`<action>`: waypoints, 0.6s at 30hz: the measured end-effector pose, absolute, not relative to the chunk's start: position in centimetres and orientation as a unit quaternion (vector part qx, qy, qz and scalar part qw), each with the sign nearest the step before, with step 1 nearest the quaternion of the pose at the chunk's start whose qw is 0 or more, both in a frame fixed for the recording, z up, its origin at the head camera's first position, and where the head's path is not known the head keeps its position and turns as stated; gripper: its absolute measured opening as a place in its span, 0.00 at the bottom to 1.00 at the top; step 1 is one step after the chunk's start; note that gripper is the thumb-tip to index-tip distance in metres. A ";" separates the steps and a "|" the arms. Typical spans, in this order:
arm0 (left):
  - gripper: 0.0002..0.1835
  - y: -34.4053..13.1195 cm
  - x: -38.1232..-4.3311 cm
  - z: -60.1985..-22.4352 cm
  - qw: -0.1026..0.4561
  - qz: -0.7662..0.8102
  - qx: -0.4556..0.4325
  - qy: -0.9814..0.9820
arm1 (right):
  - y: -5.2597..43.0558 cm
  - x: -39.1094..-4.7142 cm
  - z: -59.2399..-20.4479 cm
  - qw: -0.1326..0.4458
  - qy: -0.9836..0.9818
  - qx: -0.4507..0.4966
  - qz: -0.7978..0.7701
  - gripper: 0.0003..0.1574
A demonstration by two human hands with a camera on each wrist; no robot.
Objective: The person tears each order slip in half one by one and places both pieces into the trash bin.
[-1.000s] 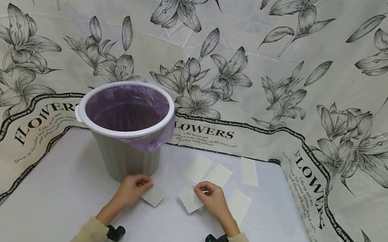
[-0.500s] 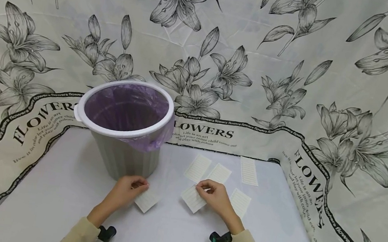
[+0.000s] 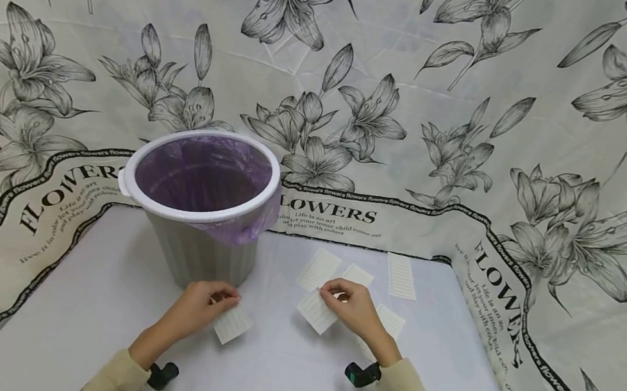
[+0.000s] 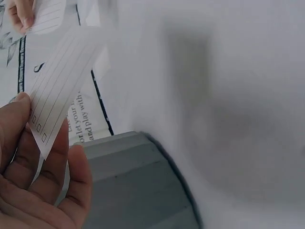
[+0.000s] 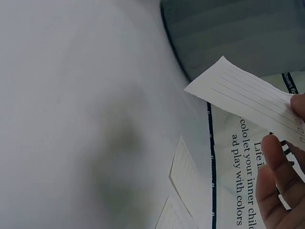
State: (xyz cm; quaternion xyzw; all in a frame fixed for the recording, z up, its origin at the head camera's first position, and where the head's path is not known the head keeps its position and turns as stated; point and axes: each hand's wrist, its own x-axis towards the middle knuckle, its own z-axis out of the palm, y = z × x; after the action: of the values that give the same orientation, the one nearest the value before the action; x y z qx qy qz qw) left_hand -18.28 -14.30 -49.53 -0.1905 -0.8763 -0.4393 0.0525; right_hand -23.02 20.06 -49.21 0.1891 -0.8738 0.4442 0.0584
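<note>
1. Slips, one per hand. L slip (image 3: pixel 232 324) pinched by L hand (image 3: pixel 206 306) at its box-marked end, thumb on one face; rest sticks out past grip toward tbl (image 3: pixel 275 378) ctr, tilted.
2. R slip (image 3: pixel 316 312) likewise: R hand (image 3: pixel 355 307) pinches it narrow, thumb vs. fingertip, at box end. Lined part juts out L of the grip; R wrist view has it tilted, off tbl.
3. Both grips narrow, paper only. L wrist view: other L fingers bent, below the pinch. R wrist view: same on R.
4. Bin (image 3: pixel 205 254), grey, upright on tbl, back L. Base just behind L hand; touching or apart, can't tell. White rim (image 3: pixel 195 215) well above hand; purple liner (image 3: pixel 237 229) hangs over front R side.
5. Loose slips on tbl, R side: one back L (image 3: pixel 319 270), one beside it (image 3: pixel 360 274) partly behind R hand, one far R (image 3: pixel 402 276) nr back edge, one nr R forearm (image 3: pixel 391 320), partly hidden.
6. Edges: back edge meets printed cloth (image 3: pixel 327 226), behind bin & slips. R edge well R of R hand.
7. Room: plain tbl btwn the two held slips, also in front of both & out to R edge. Tightest: L hand vs. bin; R hand vs. loose slips.
</note>
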 end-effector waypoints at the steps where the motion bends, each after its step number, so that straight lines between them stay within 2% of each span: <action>1: 0.03 -14.3 -18.3 -49.4 0.052 -0.437 -0.197 -0.876 | 20.0 -23.1 -49.1 0.060 -0.874 0.193 0.442 0.03; 9: 0.03 -14.6 -18.3 -48.2 0.034 -0.416 -0.231 -0.879 | 19.4 -23.8 -47.4 0.063 -0.876 0.211 0.429 0.03; 18: 0.02 -14.8 -18.3 -46.2 0.043 -0.381 -0.274 -0.882 | 18.3 -24.5 -45.4 0.071 -0.865 0.234 0.438 0.02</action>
State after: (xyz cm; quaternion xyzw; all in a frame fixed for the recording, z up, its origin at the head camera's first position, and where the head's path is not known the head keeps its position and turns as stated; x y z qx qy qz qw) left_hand -18.34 -14.85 -46.22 -0.2740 -0.8822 -0.3806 0.0425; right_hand -24.55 18.27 -45.42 0.2341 -0.8653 0.4375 0.0713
